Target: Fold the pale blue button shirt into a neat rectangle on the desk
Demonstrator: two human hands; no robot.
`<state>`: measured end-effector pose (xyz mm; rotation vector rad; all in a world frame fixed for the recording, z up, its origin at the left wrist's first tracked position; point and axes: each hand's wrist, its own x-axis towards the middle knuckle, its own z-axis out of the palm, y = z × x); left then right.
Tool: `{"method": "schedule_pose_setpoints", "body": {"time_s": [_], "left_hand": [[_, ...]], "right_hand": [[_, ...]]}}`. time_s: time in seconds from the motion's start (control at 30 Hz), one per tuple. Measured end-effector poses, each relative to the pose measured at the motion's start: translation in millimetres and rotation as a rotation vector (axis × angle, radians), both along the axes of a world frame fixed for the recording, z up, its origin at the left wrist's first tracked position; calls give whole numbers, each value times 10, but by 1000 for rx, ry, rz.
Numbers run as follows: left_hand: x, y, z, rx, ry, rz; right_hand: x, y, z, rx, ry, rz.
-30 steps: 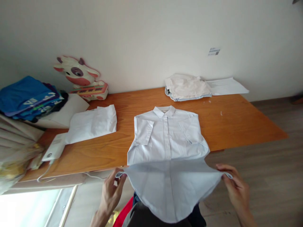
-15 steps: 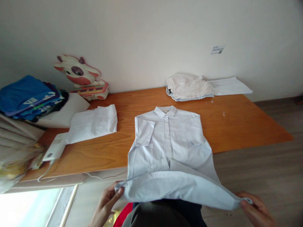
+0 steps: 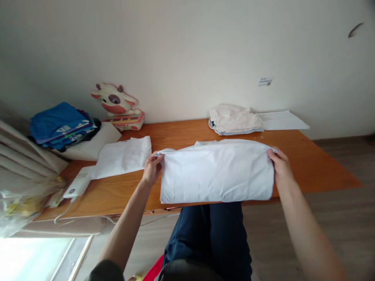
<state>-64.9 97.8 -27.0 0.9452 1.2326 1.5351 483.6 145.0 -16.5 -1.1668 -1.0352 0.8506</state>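
The pale blue shirt (image 3: 216, 171) lies in the middle of the frame, doubled over itself on the near edge of the desk (image 3: 316, 164), its lower fold hanging just past the edge. The left hand (image 3: 152, 168) pinches the upper left corner of the folded cloth between thumb and fingers; the right hand (image 3: 279, 164) pinches the upper right corner the same way, so the top hem runs taut between them.

To do this fold well, I judge that both corners should come down level, with the hem laid square over the collar end beneath, and the cloth kept under light tension so no crease gets trapped. The faint wrinkles near the lower edge would want a smoothing stroke once the corners are set down.

Just left of the shirt, almost touching the left hand, lies a white folded garment (image 3: 123, 158); a careless sweep could drag it. Farther left a white device with a cord (image 3: 77, 186) sits near the desk's edge, and behind it a stack of blue clothes (image 3: 63, 125) on white sheets. A cow-shaped toy (image 3: 118, 107) stands against the wall. At the upper right of the desk a pile of cream clothes (image 3: 234, 119) rests beside papers (image 3: 281, 120), well apart from the shirt. A small label (image 3: 265, 81) is stuck on the wall.
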Motion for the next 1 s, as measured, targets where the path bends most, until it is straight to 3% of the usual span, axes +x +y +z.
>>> {"method": "schedule_pose_setpoints", "body": {"time_s": [0.1,0.2,0.27,0.4,0.73,0.87,1.0], "left_hand": [[104,330,-115,-70,104,-20],[125,362,-340,-76,160,-28],[102,320,-489,-28,243,-32],[52,270,-669,79,355,-16],[91,227,-736,174,243,82],[35,243,-769,206,379,220],[40,256,-789,165,502,197]], "right_hand": [[-201,457,-65,-149,-100,97],[-241,551,-338,-263,-259,254],[-217,516,-548,-197,-405,296],[-158,435,-827,-62,-556,218],[-171,326,-880,16,-511,124],[-150,337,-944,62,-567,14],[-151,335,-968,53,-609,65]]}}
